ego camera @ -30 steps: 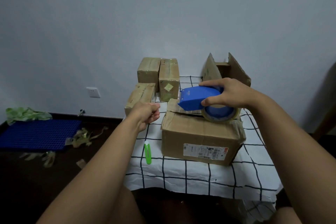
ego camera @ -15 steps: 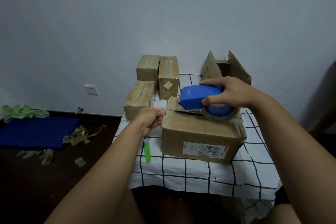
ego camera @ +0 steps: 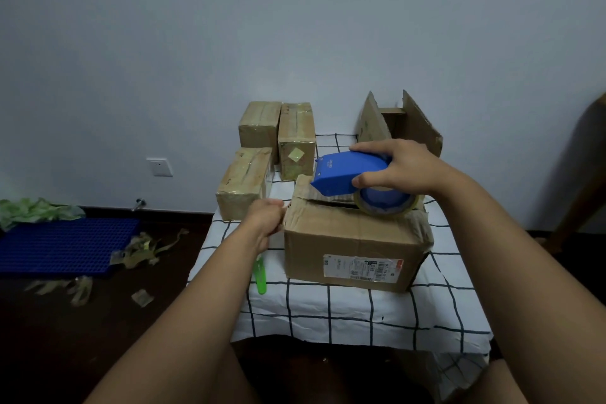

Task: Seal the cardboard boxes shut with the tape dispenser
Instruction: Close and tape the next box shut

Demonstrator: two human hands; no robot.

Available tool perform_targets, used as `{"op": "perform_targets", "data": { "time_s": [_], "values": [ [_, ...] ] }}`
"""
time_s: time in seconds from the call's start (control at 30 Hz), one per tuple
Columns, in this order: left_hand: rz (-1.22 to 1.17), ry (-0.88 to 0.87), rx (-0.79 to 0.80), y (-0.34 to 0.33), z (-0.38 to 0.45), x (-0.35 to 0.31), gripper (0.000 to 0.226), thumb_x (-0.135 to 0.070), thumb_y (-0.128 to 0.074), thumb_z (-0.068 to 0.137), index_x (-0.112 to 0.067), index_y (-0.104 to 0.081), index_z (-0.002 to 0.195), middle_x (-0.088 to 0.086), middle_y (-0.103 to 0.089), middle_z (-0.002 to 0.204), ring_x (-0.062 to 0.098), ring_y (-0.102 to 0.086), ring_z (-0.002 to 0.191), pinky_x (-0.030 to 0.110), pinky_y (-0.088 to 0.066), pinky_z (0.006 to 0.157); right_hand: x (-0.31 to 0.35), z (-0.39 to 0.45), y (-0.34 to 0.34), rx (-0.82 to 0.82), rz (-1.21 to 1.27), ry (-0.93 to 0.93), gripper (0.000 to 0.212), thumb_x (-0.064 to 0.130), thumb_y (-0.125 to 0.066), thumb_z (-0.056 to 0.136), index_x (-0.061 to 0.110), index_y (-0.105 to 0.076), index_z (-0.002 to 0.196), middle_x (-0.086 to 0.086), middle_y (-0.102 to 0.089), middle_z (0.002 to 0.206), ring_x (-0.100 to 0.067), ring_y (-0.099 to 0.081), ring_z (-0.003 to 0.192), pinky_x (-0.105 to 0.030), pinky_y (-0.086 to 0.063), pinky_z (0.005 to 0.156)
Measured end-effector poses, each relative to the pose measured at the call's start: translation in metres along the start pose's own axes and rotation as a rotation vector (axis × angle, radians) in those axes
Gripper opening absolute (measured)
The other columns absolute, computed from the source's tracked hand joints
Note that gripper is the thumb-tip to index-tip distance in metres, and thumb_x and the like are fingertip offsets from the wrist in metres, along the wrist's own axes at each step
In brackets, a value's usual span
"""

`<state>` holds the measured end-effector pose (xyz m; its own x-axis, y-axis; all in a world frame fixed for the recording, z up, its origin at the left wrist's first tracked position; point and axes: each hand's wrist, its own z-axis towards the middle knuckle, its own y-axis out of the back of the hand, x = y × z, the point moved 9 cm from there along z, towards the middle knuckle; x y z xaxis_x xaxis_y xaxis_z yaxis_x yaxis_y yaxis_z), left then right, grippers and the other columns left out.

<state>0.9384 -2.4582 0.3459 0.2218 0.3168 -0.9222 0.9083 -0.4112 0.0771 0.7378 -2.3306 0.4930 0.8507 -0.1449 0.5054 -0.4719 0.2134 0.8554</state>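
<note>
Three boxes (ego camera: 260,154) behind box (ego camera: 354,239) taped; it awaits sealing: right hand (ego camera: 403,167) grips dispenser (ego camera: 347,172), left hand (ego camera: 265,218) pinches at its corner; open box (ego camera: 400,125) remains.

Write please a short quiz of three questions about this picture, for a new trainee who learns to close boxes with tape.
1. True or false: the right hand holds the blue tape dispenser on top of the big box.
2. How many small taped boxes stand behind the left hand: A two, B three, C five?
3. Fill in: the green pen-like thing lies on the checked cloth, to the ____ of the big box.

Key
1. True.
2. B: one near box and two behind it.
3. Left.
</note>
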Motion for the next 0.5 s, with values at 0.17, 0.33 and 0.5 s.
{"op": "perform_targets", "data": {
  "time_s": [0.17,0.33,0.5],
  "values": [
    [0.184,-0.338,-0.101,0.0,-0.028,-0.05,0.022,-0.02,-0.047,0.098,-0.02,-0.066,0.11,0.0,-0.068,0.102,0.017,-0.063,0.093,0.041,-0.054,0.084,0.001,0.001,0.0,0.002,0.001,-0.002,0.075,0.064,-0.065,0.068,0.046,-0.052,0.139,0.017,-0.055,0.118,0.001,-0.052,0.093,-0.013,-0.033,0.073],
    [0.543,-0.438,0.116,-0.03,-0.052,-0.042,0.088,-0.048,-0.066,0.081,-0.027,-0.02,0.153,0.002,-0.039,0.153,0.017,-0.045,0.128,0.033,-0.039,0.097,0.0,0.003,-0.001,-0.009,-0.019,-0.003,0.077,0.068,-0.06,0.066,0.049,-0.051,0.139,0.017,-0.054,0.115,0.006,-0.049,0.09,-0.015,-0.033,0.071],
    [0.751,-0.501,0.182,-0.039,-0.057,-0.044,0.108,-0.064,-0.073,0.072,-0.027,-0.016,0.155,0.001,-0.028,0.159,0.022,-0.035,0.14,0.042,-0.035,0.112,0.001,0.002,0.0,-0.02,-0.025,-0.003,0.077,0.068,-0.06,0.066,0.046,-0.052,0.14,0.015,-0.055,0.115,-0.001,-0.051,0.09,-0.014,-0.031,0.07]
  ]
}}
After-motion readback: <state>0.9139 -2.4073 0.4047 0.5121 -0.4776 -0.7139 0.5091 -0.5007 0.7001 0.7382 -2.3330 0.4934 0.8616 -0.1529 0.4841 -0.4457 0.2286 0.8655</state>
